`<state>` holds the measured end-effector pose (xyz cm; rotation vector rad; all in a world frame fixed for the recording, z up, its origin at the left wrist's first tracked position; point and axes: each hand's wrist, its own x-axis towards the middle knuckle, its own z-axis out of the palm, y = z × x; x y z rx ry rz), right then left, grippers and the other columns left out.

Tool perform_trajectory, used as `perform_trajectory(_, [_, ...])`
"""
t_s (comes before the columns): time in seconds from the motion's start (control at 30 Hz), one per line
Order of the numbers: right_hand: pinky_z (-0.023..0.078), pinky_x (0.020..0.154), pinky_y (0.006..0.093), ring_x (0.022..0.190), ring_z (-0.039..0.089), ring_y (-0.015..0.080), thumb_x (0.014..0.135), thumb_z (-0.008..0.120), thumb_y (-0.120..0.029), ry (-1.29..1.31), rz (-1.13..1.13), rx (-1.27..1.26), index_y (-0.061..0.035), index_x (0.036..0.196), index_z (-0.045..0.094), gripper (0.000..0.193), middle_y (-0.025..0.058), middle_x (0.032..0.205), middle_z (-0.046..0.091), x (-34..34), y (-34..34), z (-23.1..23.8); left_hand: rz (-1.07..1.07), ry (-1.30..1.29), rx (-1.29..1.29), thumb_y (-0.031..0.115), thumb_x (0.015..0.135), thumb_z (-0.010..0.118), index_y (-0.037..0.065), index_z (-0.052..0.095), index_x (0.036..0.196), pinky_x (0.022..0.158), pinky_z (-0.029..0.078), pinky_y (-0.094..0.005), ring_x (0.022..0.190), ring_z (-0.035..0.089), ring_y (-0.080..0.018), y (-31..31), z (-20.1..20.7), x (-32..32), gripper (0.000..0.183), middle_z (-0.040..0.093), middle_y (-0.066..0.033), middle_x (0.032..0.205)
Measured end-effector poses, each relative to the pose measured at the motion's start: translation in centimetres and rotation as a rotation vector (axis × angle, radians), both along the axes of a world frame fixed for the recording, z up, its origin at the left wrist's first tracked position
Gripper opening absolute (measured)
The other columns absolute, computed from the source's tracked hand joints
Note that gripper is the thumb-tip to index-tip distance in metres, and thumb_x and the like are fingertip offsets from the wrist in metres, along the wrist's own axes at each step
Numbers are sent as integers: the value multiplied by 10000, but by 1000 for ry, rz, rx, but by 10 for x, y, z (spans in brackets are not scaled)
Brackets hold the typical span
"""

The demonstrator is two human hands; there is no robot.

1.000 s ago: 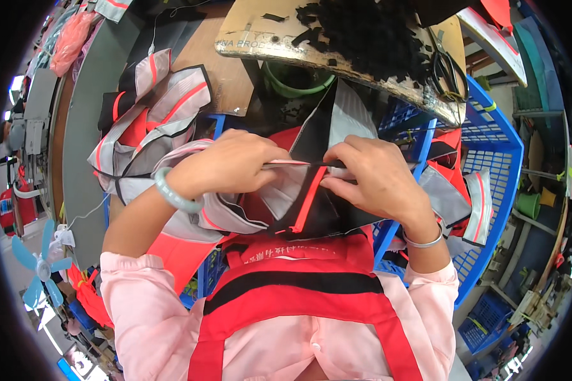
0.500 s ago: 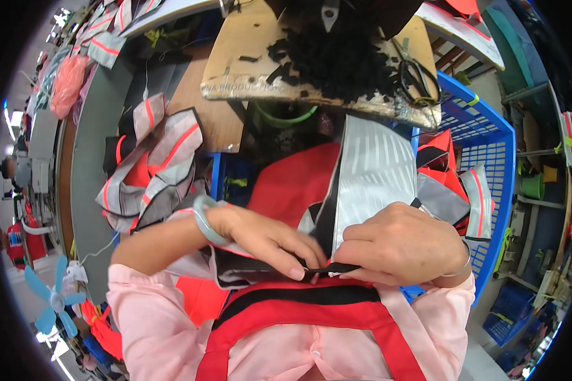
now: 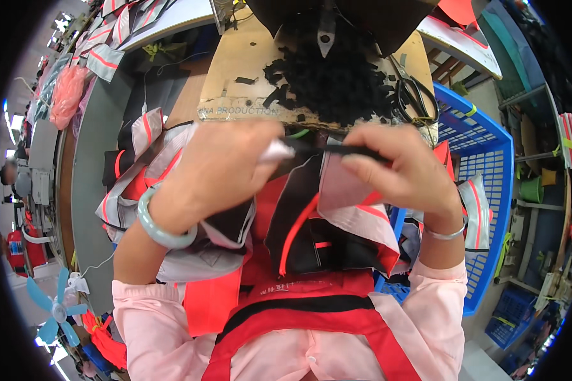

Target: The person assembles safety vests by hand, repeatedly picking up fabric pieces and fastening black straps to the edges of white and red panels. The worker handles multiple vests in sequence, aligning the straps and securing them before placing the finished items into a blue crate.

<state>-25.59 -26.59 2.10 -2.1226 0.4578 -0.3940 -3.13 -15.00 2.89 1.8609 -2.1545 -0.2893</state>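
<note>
Up near the face, the left hand (image 3: 219,168) and right hand (image 3: 403,168) pinch a black fabric strip (image 3: 337,150) taut between closed fingers, seemingly to align its edge. Below hangs the black-and-red garment piece (image 3: 311,222), above the blue basket (image 3: 489,159).

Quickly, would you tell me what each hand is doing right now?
Left hand: closed, pinching one end of the garment piece.
Right hand: closed, pinching the black edge of the same garment piece.
</note>
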Motion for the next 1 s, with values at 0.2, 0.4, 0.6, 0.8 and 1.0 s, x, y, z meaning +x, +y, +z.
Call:
perform_trajectory(0.2, [382,518,319,532,395,207,819,633,-226,5,-210,-23,53,900,607,292,139,618,505,29,-37,-17,131,-136,-181,214,832,587,43,604,880,637,466,-462,738,595,-396,-51,-15,16,179,625,-182,739])
perform_trajectory(0.4, [418,576,348,568,459,259,821,629,-303,77,-233,-151,34,940,622,358,184,653,538,44,-73,-26,146,-214,-186,248,853,564,33,625,871,643,484,-455,744,609,-388,-88,-26,29,224,633,-195,772])
perform_trajectory(0.6, [482,709,377,787,635,338,811,646,-350,81,-237,-251,12,990,648,404,216,849,641,53,-90,-35,133,-210,-264,262,870,564,44,640,873,640,485,-459,741,602,-397,-99,-33,36,230,629,-189,762])
perform_trajectory(0.8, [494,774,354,870,649,335,805,652,-363,104,-229,-227,-16,1043,660,420,188,942,676,50,-92,-30,203,-190,-215,282,872,570,58,645,879,644,484,-474,745,590,-418,-104,-31,35,235,631,-201,786])
perform_trajectory(1.0, [457,816,272,896,587,173,881,622,-350,335,-223,-165,-37,1115,627,391,104,961,650,55,-94,-1,278,-254,-157,294,877,557,42,650,923,668,478,-486,790,581,-441,-117,-31,43,272,627,-231,827])
